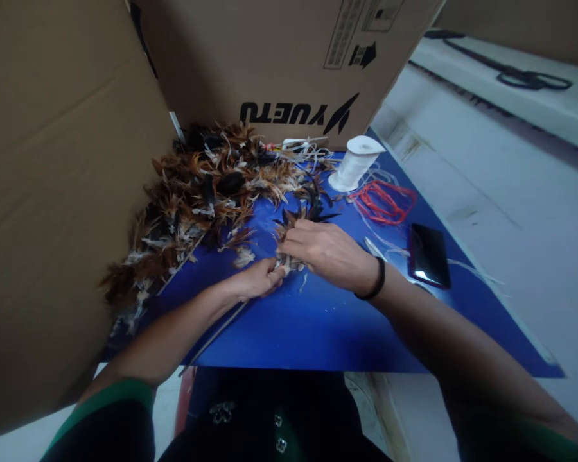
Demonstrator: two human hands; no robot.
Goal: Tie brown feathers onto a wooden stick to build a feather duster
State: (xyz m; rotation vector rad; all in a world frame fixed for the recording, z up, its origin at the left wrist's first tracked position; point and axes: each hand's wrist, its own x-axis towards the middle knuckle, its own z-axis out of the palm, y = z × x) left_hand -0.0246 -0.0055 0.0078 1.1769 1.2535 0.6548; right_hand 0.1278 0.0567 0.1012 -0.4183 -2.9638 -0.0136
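Observation:
Both of my hands meet over the middle of a blue table [318,333]. My left hand [260,277] is closed round a thin stick [216,333], whose lower end runs out under my forearm past the table's front edge. At the stick's top sits a small bunch of brown and black feathers [289,221]. My right hand [325,250], with a dark band at the wrist, closes over this bunch from above, its fingers pressed together on the feathers. The fingertips partly hide where feathers and stick meet.
A large heap of brown feathers [197,199] lies at the left and back, against cardboard boxes [270,58]. To the right are a white spool [359,163], red string [383,202] and a dark phone [428,255]. Black scissors [530,78] rest on a ledge.

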